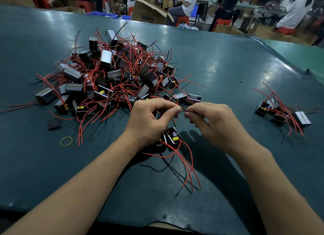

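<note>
Pinching a thin black wire (182, 110) between thumb and forefinger, the left hand (150, 119) and the right hand (210, 122) meet just above the green worktop (228, 68). Under the left wrist lie two small black modules (171, 139) with red leads. A big tangled pile (114, 77) sits behind, and a smaller group (282, 114) lies well to the right.
</note>
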The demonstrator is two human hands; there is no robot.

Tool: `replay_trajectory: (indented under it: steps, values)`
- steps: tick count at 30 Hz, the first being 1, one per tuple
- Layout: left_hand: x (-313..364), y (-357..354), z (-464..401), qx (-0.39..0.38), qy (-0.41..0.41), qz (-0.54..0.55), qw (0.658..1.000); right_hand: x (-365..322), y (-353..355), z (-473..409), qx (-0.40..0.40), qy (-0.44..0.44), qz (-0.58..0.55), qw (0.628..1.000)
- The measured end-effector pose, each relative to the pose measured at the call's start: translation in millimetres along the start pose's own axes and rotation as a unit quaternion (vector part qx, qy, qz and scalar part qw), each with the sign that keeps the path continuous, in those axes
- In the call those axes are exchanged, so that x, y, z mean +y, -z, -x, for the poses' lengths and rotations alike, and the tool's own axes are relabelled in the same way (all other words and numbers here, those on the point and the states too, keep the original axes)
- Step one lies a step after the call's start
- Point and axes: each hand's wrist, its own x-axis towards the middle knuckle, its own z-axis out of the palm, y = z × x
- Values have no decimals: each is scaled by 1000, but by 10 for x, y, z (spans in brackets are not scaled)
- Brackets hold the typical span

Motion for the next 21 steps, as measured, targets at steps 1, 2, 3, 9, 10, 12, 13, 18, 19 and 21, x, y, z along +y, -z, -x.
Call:
replay_trajectory:
  steps: [1,2,3,9,10,12,13,18,19,21]
  values:
    - [0,-2,-3,0,-2,1,1000,-16,16,10,-4,-20,-46,999]
    - [-1,-6,-6,1,-5,1,1000,-37,25,13,-5,-54,-97,994]
    - [1,-12,-8,3,-8,3,1000,-79,32,10,-4,-97,-149,984]
    - [-14,-37,4,12,-95,-51,994,-272,23,-145,-56,-509,-676,530]
    - [-19,-54,9,14,-113,-65,991,-277,33,-151,-51,-525,-722,448]
    - [-21,-100,16,20,-125,-65,990,-280,31,-142,-20,-517,-744,422]
    - [-15,-123,14,22,-123,-60,990,-277,36,-144,0,-511,-730,454]
    - [-34,-18,-71,112,17,12,993,-336,127,-128,62,-441,-625,641]
    - [-57,37,-96,157,50,27,986,-373,164,-111,71,-399,-590,698]
    - [-113,114,-134,243,89,38,965,-491,148,-68,86,-242,-420,870]
